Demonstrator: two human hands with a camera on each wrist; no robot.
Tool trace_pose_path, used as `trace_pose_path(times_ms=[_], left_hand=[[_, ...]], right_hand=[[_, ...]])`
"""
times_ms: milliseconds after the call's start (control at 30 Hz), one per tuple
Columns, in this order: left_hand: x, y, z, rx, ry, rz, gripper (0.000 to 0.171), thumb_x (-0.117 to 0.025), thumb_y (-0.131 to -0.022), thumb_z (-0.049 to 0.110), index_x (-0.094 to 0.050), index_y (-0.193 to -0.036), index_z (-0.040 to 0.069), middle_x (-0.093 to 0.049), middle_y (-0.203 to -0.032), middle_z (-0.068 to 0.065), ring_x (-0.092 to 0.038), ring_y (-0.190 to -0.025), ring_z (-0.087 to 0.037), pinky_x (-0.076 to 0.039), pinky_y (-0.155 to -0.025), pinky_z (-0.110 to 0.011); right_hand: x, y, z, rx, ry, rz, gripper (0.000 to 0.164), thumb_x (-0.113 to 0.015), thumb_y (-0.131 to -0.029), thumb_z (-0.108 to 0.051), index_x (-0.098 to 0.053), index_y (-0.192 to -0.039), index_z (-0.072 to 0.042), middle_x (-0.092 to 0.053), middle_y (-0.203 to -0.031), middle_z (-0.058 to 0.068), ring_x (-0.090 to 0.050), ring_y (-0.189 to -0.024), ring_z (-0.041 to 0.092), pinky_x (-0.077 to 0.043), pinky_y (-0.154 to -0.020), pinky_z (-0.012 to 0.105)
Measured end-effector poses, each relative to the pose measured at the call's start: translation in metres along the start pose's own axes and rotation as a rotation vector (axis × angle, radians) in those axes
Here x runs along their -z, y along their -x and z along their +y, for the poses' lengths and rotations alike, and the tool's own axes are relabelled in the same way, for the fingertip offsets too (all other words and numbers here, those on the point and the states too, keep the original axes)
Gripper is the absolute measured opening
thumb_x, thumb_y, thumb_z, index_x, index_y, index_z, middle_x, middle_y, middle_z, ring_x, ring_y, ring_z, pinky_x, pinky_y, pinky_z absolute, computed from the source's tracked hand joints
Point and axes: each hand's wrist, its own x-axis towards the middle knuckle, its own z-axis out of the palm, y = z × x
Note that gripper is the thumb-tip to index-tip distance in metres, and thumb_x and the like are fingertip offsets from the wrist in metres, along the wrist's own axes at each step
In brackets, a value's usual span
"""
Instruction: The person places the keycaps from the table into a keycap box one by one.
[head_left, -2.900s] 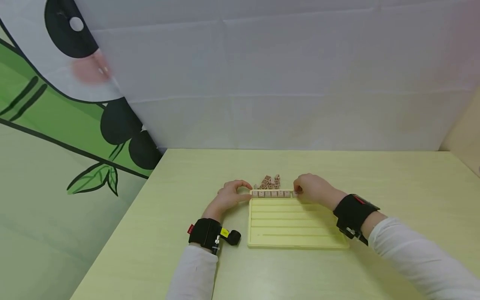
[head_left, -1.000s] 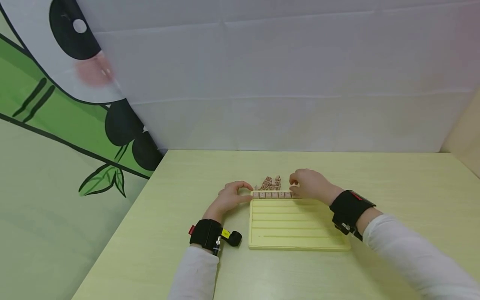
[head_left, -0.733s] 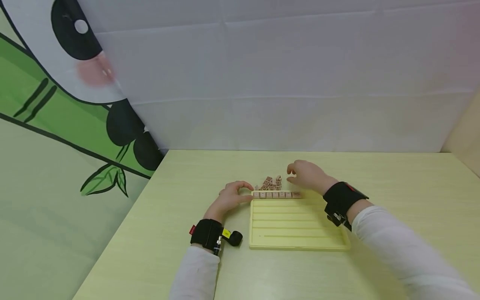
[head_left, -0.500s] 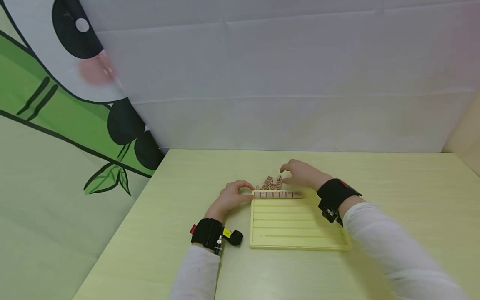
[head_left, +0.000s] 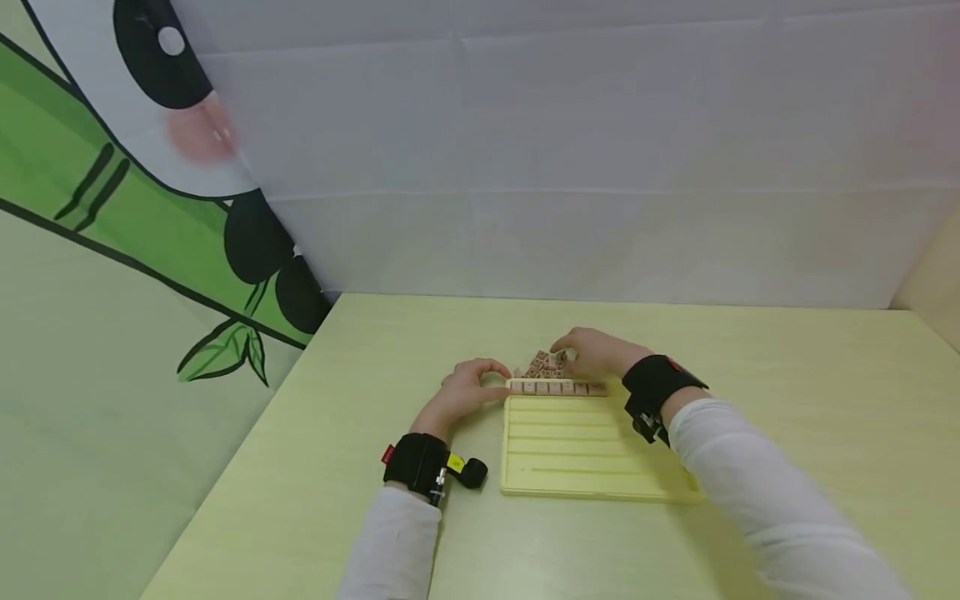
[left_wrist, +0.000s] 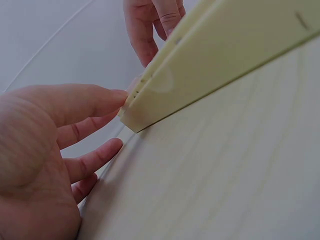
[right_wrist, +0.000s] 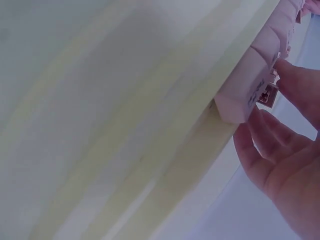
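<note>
A yellow ridged tray [head_left: 600,450] lies on the table, with a row of pale pink keycaps [head_left: 555,388] along its far slot. My left hand [head_left: 467,390] holds the tray's far left corner between thumb and index finger; in the left wrist view the thumb tip presses that corner, the other fingers spread below. Just behind the tray is a small pile of loose keycaps [head_left: 542,364]. Over its right side, my right hand [head_left: 596,354] reaches with bent fingers. In the right wrist view a loose keycap [right_wrist: 267,95] shows between thumb and fingers, fingertips partly hidden behind the row; I cannot tell whether they pinch it.
The pale wooden table [head_left: 787,400] extends to both sides. A white cloth backdrop [head_left: 600,167] stands along its far edge, with a panda and bamboo picture [head_left: 165,208] at the left. Black camera bands [head_left: 660,392] wrap both wrists.
My right hand has let go of the wide keycap at the row's right end and moved back and left to the loose pile. My left hand stays at the tray corner.
</note>
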Motion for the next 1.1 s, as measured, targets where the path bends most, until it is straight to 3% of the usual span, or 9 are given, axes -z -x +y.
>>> trace_pose_path(times_ms=[433, 767, 1100], left_hand=[[-0.0013, 0.0001, 0.006, 0.018, 0.007, -0.011, 0.022, -0.071, -0.082, 0.033, -0.067, -0.101, 0.021, -0.052, -0.137, -0.007, -0.034, -0.133, -0.038, -0.01, -0.107, -0.065], [-0.0027, 0.0003, 0.0047, 0.026, 0.014, -0.009, 0.022, -0.071, -0.082, 0.033, -0.067, -0.1, 0.021, -0.052, -0.138, -0.007, -0.033, -0.133, -0.038, -0.01, -0.107, -0.065], [-0.0027, 0.0004, 0.0058, 0.039, 0.037, -0.005, 0.021, -0.072, -0.082, 0.032, -0.068, -0.099, 0.021, -0.052, -0.138, -0.007, -0.032, -0.134, -0.038, -0.007, -0.107, -0.066]], right_hand=[[0.0016, 0.0007, 0.0019, 0.033, 0.051, 0.026, 0.022, -0.057, -0.092, -0.006, -0.066, -0.112, 0.0, -0.065, -0.111, 0.016, -0.06, -0.106, 0.033, -0.05, -0.089, 0.041], [-0.0029, -0.0012, 0.0065, 0.014, 0.055, 0.074, 0.021, -0.059, -0.092, -0.008, -0.066, -0.109, 0.001, -0.066, -0.109, 0.018, -0.061, -0.102, 0.034, -0.051, -0.086, 0.04], [-0.005, 0.0028, 0.0017, -0.026, 0.043, 0.161, 0.01, -0.059, -0.089, -0.003, -0.062, -0.098, -0.002, -0.061, -0.098, 0.014, -0.055, -0.086, 0.025, -0.048, -0.077, 0.038]])
